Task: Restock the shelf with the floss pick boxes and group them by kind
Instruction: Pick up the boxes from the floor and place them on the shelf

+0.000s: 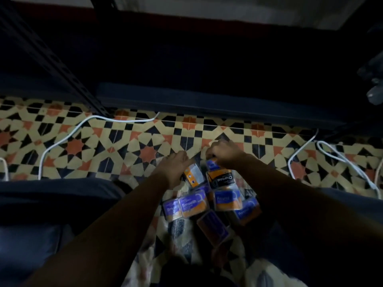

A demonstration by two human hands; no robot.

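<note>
Nearest me, floss pick boxes (209, 206) lie heaped on the patterned tile floor (107, 146) between my knees. My left hand (174, 164) grips an orange-and-white box (193, 175); my right hand (222, 151) pinches a purple box (213, 164) above the Charcoal box (221, 180). Beyond them stands the dark shelf (207, 104).

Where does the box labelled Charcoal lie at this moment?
In the head view, the Charcoal box lies on the tiled floor, just below the right hand, above a Round box.
</note>
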